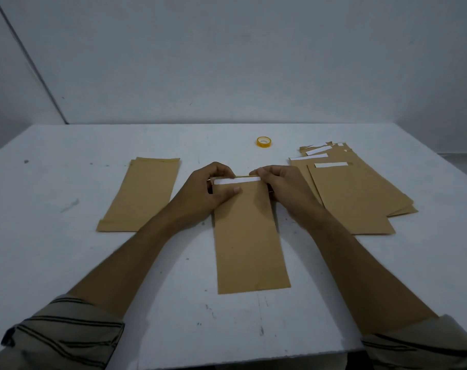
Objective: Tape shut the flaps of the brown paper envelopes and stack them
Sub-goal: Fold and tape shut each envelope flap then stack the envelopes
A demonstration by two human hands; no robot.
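A long brown envelope [249, 236] lies lengthwise in the middle of the white table [66, 188], with a white strip [236, 180] across its far end. My left hand [213, 189] grips the envelope's far left corner, thumb lying on the paper just below the strip. My right hand [277, 182] pinches the far right corner at the strip's end. To the left lies a small stack of brown envelopes [144, 193] with no white strips showing. To the right sits a fanned pile of brown envelopes [355, 193], each showing a white strip.
A small yellow roll of tape [263, 142] stands at the back of the table, beyond my hands. A grey wall rises right behind the table. The table's front edge is near my striped rolled-up sleeves.
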